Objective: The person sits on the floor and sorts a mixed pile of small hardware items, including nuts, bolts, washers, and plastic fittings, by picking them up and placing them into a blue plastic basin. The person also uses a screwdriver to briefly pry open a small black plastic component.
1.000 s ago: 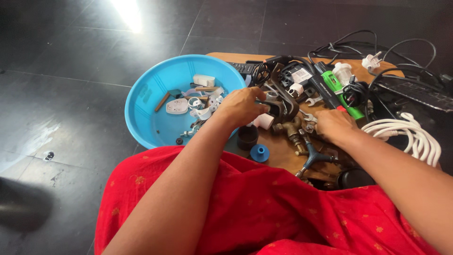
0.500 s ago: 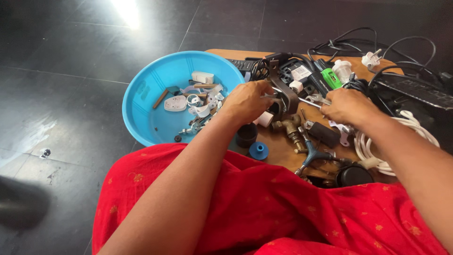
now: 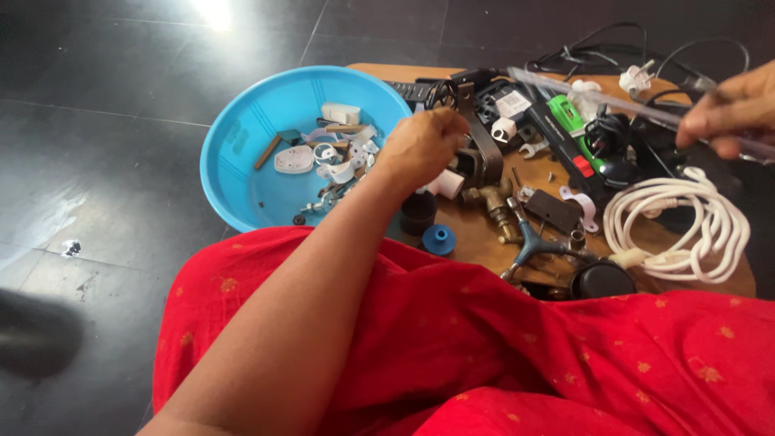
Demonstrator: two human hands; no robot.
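Note:
My left hand (image 3: 424,145) is closed over the pile of parts at the near left of the wooden board (image 3: 484,238), beside a dark strap-like piece (image 3: 483,145); whether it grips anything is hidden. My right hand (image 3: 731,109) is raised at the far right, pinching a long clear thin strip (image 3: 597,97) that slants up to the left and looks blurred. A blue plastic basin (image 3: 242,153) with several small white and metal fittings sits left of the board.
On the board lie a coiled white hose (image 3: 686,222), a green and black tool (image 3: 577,133), a brass tap (image 3: 496,206), a blue cap (image 3: 438,240), a black cylinder (image 3: 418,214), a black round lid (image 3: 601,280) and tangled black cables (image 3: 638,48). Red cloth covers my lap (image 3: 525,347). Dark tiled floor surrounds everything.
My right hand has risen from the middle of the board to the far right, lifting the clear strip. My left hand has stayed on the pile near the basin.

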